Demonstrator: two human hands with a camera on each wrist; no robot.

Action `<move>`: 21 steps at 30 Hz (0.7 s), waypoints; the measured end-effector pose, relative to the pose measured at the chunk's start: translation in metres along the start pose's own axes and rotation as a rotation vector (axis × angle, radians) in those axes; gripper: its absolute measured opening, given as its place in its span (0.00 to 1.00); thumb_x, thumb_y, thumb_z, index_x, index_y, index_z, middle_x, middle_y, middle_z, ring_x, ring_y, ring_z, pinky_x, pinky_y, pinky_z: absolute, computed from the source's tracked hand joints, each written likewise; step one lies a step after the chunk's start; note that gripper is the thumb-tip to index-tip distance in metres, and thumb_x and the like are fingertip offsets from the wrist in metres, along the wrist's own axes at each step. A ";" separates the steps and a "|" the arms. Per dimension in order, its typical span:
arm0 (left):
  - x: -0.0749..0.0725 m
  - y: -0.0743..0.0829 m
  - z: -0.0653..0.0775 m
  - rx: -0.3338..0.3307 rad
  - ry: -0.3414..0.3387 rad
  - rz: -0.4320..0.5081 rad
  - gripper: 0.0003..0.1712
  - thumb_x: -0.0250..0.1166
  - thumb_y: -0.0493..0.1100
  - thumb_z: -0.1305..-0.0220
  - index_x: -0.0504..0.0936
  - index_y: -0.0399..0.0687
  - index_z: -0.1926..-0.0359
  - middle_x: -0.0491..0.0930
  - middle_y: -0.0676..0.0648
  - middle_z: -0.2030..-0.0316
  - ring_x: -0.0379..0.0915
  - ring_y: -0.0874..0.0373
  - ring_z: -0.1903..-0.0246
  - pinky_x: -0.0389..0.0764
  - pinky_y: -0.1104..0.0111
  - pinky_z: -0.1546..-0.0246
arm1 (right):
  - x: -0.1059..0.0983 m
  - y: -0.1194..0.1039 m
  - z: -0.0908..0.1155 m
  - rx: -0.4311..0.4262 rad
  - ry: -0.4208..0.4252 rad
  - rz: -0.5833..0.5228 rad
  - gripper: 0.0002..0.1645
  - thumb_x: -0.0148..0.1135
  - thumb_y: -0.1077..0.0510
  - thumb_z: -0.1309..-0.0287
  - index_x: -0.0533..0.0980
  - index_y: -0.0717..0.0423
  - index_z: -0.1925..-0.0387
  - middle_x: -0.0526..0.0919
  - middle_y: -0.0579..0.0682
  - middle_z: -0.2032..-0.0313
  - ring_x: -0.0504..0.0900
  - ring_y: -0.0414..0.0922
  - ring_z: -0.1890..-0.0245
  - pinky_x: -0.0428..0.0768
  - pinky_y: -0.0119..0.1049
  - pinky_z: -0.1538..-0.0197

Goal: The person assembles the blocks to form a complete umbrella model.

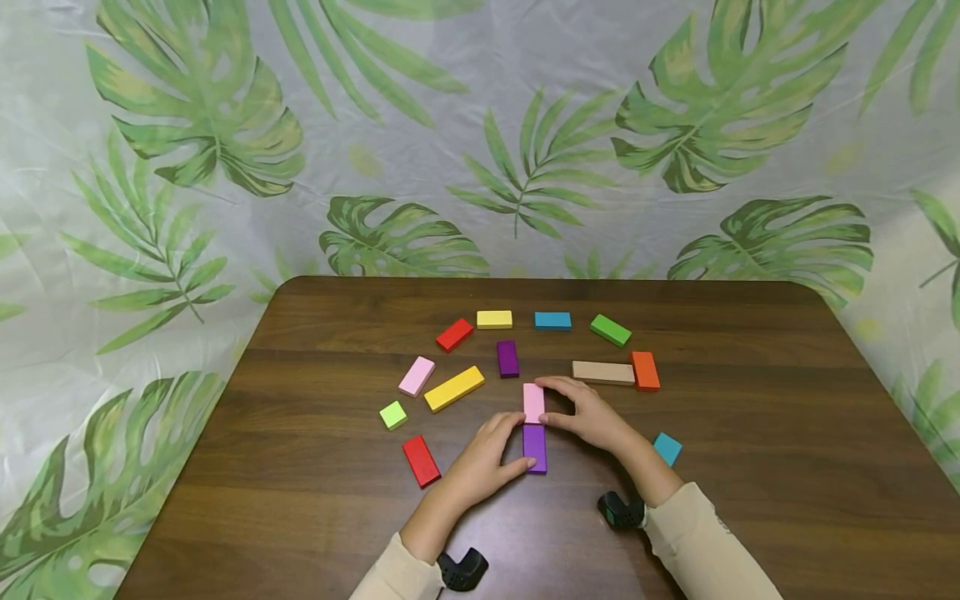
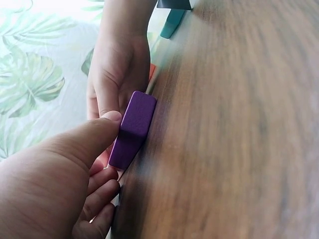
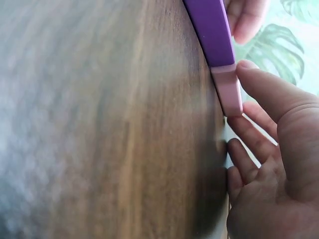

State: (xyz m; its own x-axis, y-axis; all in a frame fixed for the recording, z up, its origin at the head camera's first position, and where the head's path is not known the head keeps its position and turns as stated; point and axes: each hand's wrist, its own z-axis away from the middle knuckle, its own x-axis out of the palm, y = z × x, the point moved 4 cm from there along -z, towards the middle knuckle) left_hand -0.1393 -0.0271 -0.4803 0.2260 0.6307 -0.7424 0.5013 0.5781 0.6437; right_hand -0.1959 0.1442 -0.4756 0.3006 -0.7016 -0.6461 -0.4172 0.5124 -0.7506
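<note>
A pink block (image 1: 533, 402) and a purple block (image 1: 535, 443) lie end to end in one line on the table, their short ends meeting. My left hand (image 1: 480, 467) holds the purple block, the thumb at its near end and the fingertips by the seam with the pink one. From the other side my right hand (image 1: 594, 415) grips the pink block, with the index finger at its far end and the thumb near the seam. In the right wrist view the seam between purple block (image 3: 214, 35) and pink block (image 3: 229, 92) shows beside the right thumb.
Loose blocks lie in an arc around the hands on the brown table (image 1: 300, 517). Nearest are a dark purple block (image 1: 507, 359), a long yellow block (image 1: 454, 389), a tan block (image 1: 602, 372) and a red block (image 1: 422, 461). A blue block (image 1: 667, 448) lies by the right forearm.
</note>
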 end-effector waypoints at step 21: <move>0.001 -0.002 0.000 -0.013 -0.024 -0.011 0.34 0.62 0.51 0.42 0.64 0.40 0.38 0.66 0.46 0.45 0.62 0.54 0.45 0.63 0.61 0.45 | 0.006 -0.007 0.007 0.037 -0.029 0.040 0.40 0.67 0.47 0.55 0.66 0.54 0.40 0.67 0.54 0.42 0.60 0.55 0.40 0.56 0.59 0.43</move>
State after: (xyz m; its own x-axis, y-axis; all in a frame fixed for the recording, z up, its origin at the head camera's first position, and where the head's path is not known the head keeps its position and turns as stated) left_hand -0.1396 -0.0275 -0.4826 0.2405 0.6115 -0.7539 0.4932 0.5919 0.6374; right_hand -0.1846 0.1397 -0.4753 0.3095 -0.6656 -0.6791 -0.3974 0.5583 -0.7283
